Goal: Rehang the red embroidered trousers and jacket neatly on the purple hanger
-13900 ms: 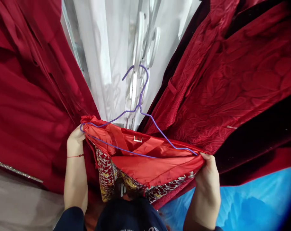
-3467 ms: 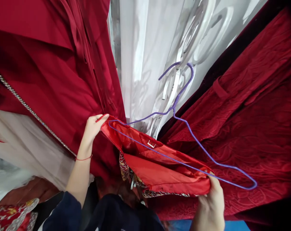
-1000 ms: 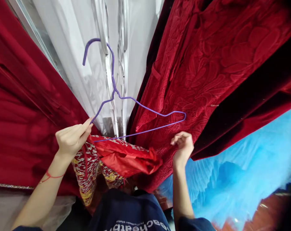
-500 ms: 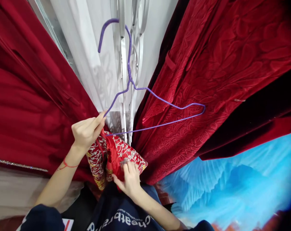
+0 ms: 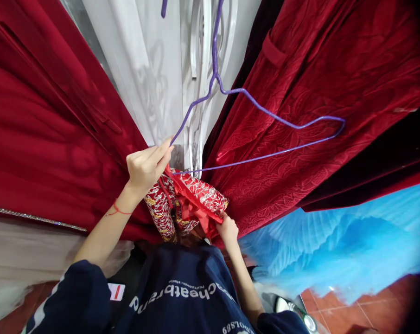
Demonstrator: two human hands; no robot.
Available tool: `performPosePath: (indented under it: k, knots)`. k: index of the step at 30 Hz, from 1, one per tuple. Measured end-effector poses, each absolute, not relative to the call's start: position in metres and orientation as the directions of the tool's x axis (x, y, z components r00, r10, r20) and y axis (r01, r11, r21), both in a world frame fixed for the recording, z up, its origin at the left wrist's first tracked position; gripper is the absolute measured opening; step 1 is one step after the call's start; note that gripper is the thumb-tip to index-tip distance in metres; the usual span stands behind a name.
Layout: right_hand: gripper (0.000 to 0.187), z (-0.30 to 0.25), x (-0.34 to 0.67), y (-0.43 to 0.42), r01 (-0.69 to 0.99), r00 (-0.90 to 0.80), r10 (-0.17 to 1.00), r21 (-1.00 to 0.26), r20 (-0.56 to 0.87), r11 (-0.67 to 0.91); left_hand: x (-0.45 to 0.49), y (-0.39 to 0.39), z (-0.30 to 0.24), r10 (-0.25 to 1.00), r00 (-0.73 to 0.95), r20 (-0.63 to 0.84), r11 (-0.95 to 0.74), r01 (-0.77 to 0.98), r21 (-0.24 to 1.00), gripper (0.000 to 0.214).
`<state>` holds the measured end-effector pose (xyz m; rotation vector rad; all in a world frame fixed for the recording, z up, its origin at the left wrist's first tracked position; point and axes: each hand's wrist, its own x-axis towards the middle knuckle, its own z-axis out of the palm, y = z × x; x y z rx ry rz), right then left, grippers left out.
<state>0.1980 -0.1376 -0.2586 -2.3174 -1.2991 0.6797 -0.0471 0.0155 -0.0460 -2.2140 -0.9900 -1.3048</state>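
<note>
Now grasping the red garment (image 5: 210, 195) with the right hand (image 5: 228, 230), free a second ago; pinching the purple hanger (image 5: 215, 75) with the left hand (image 5: 143, 169). Thus leaving the garment between both hands' fingers, below the hanger's bare bar.

Dress shop or costume room, perhaps: red garments (image 5: 67, 153) both sides, purple hanger (image 5: 214, 75), blue ruffled fabric (image 5: 356, 241).

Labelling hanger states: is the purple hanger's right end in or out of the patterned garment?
Out: the right end of the purple hanger sticks out bare beyond the patterned garment. The left hand hides the other end.
</note>
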Motion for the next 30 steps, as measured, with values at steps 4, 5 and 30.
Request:
performPosePath:
  k: [4,5,30]
  knots:
    - [0.024,-0.257,0.242,-0.149,0.547,0.389,0.893,-0.723,-0.226,-0.422,-0.046,0.019,-0.048,0.391,0.307,0.868,-0.699,0.712,0.064,0.031]
    - [0.027,-0.256,0.250,-0.151,0.514,0.393,0.894,-0.754,-0.217,-0.409,-0.046,0.019,-0.049,0.393,0.309,0.866,-0.708,0.703,0.070,0.032]
    - [0.034,-0.086,0.315,-0.130,0.093,0.624,0.771,-0.992,0.126,0.087,-0.083,0.039,-0.033,0.091,0.455,0.886,-0.766,0.600,-0.229,0.035]
